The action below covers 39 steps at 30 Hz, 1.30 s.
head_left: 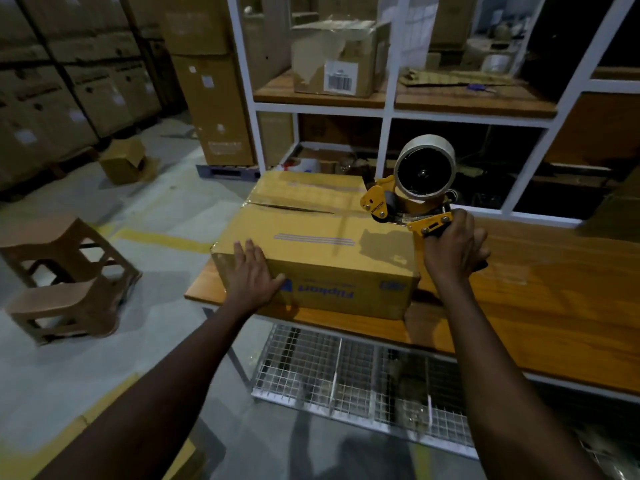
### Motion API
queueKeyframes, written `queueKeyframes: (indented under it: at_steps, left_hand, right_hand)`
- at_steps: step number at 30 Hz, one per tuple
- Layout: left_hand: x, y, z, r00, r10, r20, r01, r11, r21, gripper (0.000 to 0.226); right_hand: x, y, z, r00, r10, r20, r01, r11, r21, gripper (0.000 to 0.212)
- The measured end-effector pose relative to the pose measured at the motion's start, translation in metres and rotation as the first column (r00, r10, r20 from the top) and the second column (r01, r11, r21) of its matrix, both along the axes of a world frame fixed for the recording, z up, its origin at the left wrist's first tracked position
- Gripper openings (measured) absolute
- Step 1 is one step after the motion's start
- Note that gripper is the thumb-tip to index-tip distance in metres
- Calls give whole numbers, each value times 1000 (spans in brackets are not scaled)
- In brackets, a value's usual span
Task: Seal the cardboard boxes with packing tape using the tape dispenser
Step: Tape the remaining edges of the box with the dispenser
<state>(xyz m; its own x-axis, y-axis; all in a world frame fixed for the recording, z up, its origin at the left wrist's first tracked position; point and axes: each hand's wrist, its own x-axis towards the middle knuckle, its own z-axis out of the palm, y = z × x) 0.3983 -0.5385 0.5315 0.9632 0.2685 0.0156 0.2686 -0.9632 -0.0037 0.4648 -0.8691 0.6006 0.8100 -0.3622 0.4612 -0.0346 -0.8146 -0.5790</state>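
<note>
My left grip (254, 275) lies flat, fingers straight, on the near left corner of the cardboard box (311, 233), which sits on the bench (540, 292). My right grip (453, 247) curls round the handle of the tape dispenser (410, 194) at the box's right end.

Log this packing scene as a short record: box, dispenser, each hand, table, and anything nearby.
box: cardboard box lying on the table, a dark gap showing along its top flap seam
dispenser: yellow tape dispenser, tape roll uppermost, held over the box's right end
left hand: left hand flat on the box's near left corner, fingers straight
right hand: right hand grips the dispenser's handle
table: wooden table, with a wire basket beneath
nearby: two brown stools on the floor to the left
</note>
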Motion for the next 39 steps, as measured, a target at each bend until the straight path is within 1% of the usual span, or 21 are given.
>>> queueKeyframes:
  at_steps: [1, 5, 9, 11, 13, 15, 17, 19, 21, 24, 27, 30, 32, 34, 35, 37, 39]
  left_hand:
    - [4, -10, -4, 1000, -21, 8, 22, 998, -60, 95]
    - [12, -80, -17, 975, -223, 24, 224, 960, -166, 93]
    - [18, -165, -17, 958, -287, 21, 285, 935, -211, 98]
    - [23, -201, -18, 964, -265, 31, 264, 932, -247, 102]
    - [29, -232, -17, 977, -207, 43, 211, 937, -278, 106]
    - [37, -258, -19, 987, -153, 44, 160, 950, -269, 107]
    - [44, -277, -21, 992, -113, 48, 121, 968, -218, 99]
    - [48, -288, -25, 995, -65, 73, 77, 980, -183, 84]
    - [52, -294, -27, 996, -28, 86, 43, 982, -181, 74]
    - [55, -296, -25, 997, -41, 68, 52, 986, -162, 71]
    - [46, -290, -23, 990, -101, 95, 114, 983, -145, 67]
    - [23, -272, -28, 973, -184, 138, 200, 973, -112, 68]
    - [7, -249, -35, 929, -307, 205, 335, 935, -115, 69]
    - [-9, -219, -42, 839, -455, 299, 509, 851, -130, 65]
    - [-17, -204, -44, 792, -502, 347, 573, 808, -140, 62]
    - [-35, -175, -39, 734, -533, 421, 635, 759, -147, 57]
    - [-49, -146, -32, 711, -538, 453, 648, 752, -123, 55]
  right_hand:
    - [-1, -2, -1, 1000, -15, 1, 15, 1000, 1, 23]
    - [-4, -19, -7, 996, -84, -20, 84, 996, 4, 25]
    - [-6, -50, -12, 990, -134, -32, 135, 991, 4, 25]
    - [-3, -69, -13, 989, -140, -37, 140, 990, 16, 25]
    - [1, -88, -14, 990, -135, -38, 136, 990, 29, 26]
    - [5, -106, -16, 993, -113, -39, 115, 993, 30, 27]
    - [10, -124, -17, 996, -83, -41, 83, 996, 11, 27]
    - [15, -141, -17, 998, -52, -47, 52, 999, -14, 27]
    - [21, -155, -16, 999, -21, -46, 20, 999, -27, 28]
    - [30, -165, -14, 998, 33, -50, -34, 999, -21, 28]
    - [33, -159, -12, 993, 102, -66, -102, 995, 5, 29]
    - [26, -145, -14, 985, 158, -71, -160, 987, -13, 32]
    - [17, -132, -14, 979, 195, -62, -196, 980, -19, 32]
    - [7, -118, -12, 976, 210, -56, -212, 977, -28, 32]
    - [2, -111, -11, 974, 222, -52, -224, 974, -38, 32]
    - [-7, -94, -8, 966, 256, -38, -258, 964, -57, 34]
    - [-16, -75, -5, 960, 277, -34, -279, 958, -66, 36]
